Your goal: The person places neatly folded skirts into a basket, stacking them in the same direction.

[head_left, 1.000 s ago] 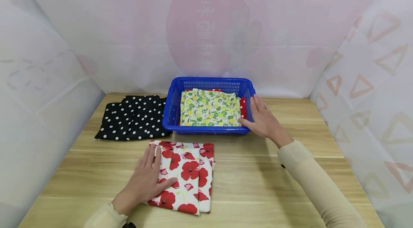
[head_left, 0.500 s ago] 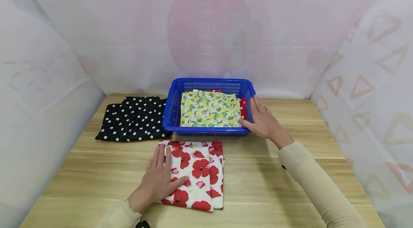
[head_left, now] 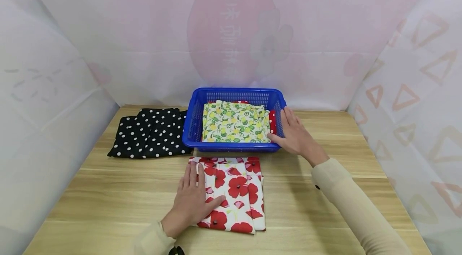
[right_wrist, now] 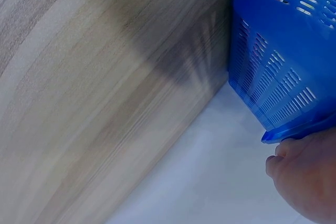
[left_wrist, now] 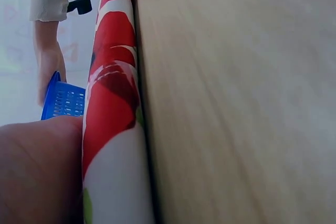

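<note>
A folded white cloth with red flowers lies on the table in front of the basket. My left hand rests flat on its left part, fingers straight and thumb spread. In the left wrist view the folded edge of the flowered cloth shows beside the hand. At the right rim of the blue basket is my right hand, its fingers extended along the outside and its thumb over the front corner. A lemon-print cloth lies folded in the basket, over a red dotted cloth.
A black cloth with white dots lies left of the basket, its right end against the basket's side. The wooden table is bounded by a printed white-and-pink back sheet and side sheets.
My left hand has slid to the right, and the flowered cloth has moved right with it, now below the basket's middle. The right hand and the basket stay where they were.
</note>
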Demonstrator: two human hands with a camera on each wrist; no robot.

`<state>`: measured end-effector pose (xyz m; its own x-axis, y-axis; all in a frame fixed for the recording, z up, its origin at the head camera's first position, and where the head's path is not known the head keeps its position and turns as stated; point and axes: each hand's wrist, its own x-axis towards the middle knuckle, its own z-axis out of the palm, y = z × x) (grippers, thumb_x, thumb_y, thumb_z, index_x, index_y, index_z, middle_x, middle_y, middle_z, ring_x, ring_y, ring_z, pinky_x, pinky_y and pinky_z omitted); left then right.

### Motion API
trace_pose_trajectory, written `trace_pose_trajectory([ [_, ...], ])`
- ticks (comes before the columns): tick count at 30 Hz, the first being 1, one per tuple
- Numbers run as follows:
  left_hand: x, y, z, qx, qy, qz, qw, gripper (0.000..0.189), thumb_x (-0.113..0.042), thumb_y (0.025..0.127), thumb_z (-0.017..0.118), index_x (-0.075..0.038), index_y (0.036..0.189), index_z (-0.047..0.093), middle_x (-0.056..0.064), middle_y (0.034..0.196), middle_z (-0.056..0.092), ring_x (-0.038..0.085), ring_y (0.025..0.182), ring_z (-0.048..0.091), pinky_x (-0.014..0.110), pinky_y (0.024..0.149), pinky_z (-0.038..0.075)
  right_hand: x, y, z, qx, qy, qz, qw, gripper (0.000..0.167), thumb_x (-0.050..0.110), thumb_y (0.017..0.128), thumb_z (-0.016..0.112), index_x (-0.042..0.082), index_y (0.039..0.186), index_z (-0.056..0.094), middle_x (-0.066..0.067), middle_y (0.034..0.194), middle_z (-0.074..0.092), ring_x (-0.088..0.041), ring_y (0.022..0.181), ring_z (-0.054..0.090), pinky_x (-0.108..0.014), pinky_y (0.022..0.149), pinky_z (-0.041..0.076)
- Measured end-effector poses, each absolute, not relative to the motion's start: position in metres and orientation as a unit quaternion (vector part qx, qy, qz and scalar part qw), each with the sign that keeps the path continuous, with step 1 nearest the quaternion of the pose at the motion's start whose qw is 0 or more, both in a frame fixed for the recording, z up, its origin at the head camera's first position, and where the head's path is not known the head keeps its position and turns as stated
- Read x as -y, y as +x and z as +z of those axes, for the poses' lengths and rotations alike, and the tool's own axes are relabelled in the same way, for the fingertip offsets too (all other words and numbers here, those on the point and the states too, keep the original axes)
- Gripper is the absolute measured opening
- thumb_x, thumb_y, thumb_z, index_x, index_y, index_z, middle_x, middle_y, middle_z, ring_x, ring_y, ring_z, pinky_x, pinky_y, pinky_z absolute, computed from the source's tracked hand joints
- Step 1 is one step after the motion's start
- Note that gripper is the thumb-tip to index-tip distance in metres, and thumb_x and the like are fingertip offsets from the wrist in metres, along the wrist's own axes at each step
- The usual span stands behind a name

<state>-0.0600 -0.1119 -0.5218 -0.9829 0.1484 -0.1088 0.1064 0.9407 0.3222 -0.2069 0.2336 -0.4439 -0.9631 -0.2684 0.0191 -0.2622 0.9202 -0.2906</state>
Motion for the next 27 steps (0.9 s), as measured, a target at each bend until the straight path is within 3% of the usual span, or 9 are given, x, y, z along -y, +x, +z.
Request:
trace_pose_trajectory([
  [10, 0.112, -0.065, -0.515, -0.982, 0.071, 0.163, 0.071, 0.119, -0.077, 0.091, 0.061, 0.001, 0.168, 0.014, 0.026, 0.177, 0.007, 0.049, 0.163, 0.009, 0.066, 0.129, 0.025, -0.234, -0.199, -0.432, -0.977, -0.136, -0.162, -0.018, 0.104, 0.065, 0.103, 0.047, 0.002, 0.169, -0.005, -0.022, 0.178, -0.001, -0.043, 0.166, 0.002, -0.064, 0.133, 0.01],
  [15, 0.134, -0.071, -0.491, -0.974, 0.068, 0.208, 0.05, 0.104, -0.06, 0.098, 0.065, 0.007, 0.165, 0.021, 0.031, 0.173, 0.018, 0.051, 0.159, 0.023, 0.067, 0.123, 0.035, -0.227, -0.17, -0.402, -0.96, -0.165, -0.212, -0.074, 0.092, 0.047, 0.106, 0.057, 0.012, 0.171, 0.002, -0.02, 0.172, 0.028, -0.04, 0.155, 0.035, -0.067, 0.124, 0.035],
  [19, 0.154, -0.082, -0.473, -0.972, 0.053, 0.223, 0.044, 0.09, -0.046, 0.101, 0.066, 0.014, 0.159, 0.029, 0.035, 0.165, 0.034, 0.053, 0.15, 0.039, 0.068, 0.119, 0.04, -0.223, -0.138, -0.379, -0.947, -0.184, -0.249, -0.089, 0.074, 0.039, 0.106, 0.062, 0.008, 0.165, 0.03, -0.019, 0.153, 0.057, -0.037, 0.136, 0.061, -0.062, 0.108, 0.054],
  [23, 0.171, -0.089, -0.461, -0.97, 0.029, 0.233, 0.064, 0.072, -0.04, 0.101, 0.065, 0.014, 0.145, 0.049, 0.033, 0.145, 0.056, 0.046, 0.124, 0.06, 0.062, 0.105, 0.055, -0.221, -0.112, -0.373, -0.935, -0.188, -0.294, -0.062, 0.049, 0.032, 0.103, 0.069, 0.004, 0.141, 0.06, -0.013, 0.125, 0.075, -0.027, 0.109, 0.074, -0.044, 0.091, 0.065],
  [25, 0.177, -0.092, -0.459, -0.967, 0.02, 0.241, 0.079, 0.064, -0.039, 0.101, 0.066, 0.013, 0.137, 0.056, 0.026, 0.123, 0.066, 0.036, 0.103, 0.065, 0.052, 0.087, 0.062, -0.219, -0.104, -0.377, -0.934, -0.182, -0.304, -0.037, 0.038, 0.03, 0.101, 0.072, 0.004, 0.129, 0.068, -0.008, 0.112, 0.078, -0.02, 0.098, 0.074, -0.036, 0.084, 0.065],
  [27, 0.181, -0.095, -0.46, -0.964, 0.016, 0.248, 0.093, 0.058, -0.038, 0.101, 0.067, 0.012, 0.129, 0.06, 0.018, 0.101, 0.067, 0.027, 0.086, 0.062, 0.041, 0.07, 0.058, -0.217, -0.098, -0.384, -0.938, -0.168, -0.303, 0.001, 0.033, 0.03, 0.1, 0.074, 0.005, 0.121, 0.071, -0.003, 0.103, 0.077, -0.015, 0.092, 0.072, -0.031, 0.08, 0.064],
])
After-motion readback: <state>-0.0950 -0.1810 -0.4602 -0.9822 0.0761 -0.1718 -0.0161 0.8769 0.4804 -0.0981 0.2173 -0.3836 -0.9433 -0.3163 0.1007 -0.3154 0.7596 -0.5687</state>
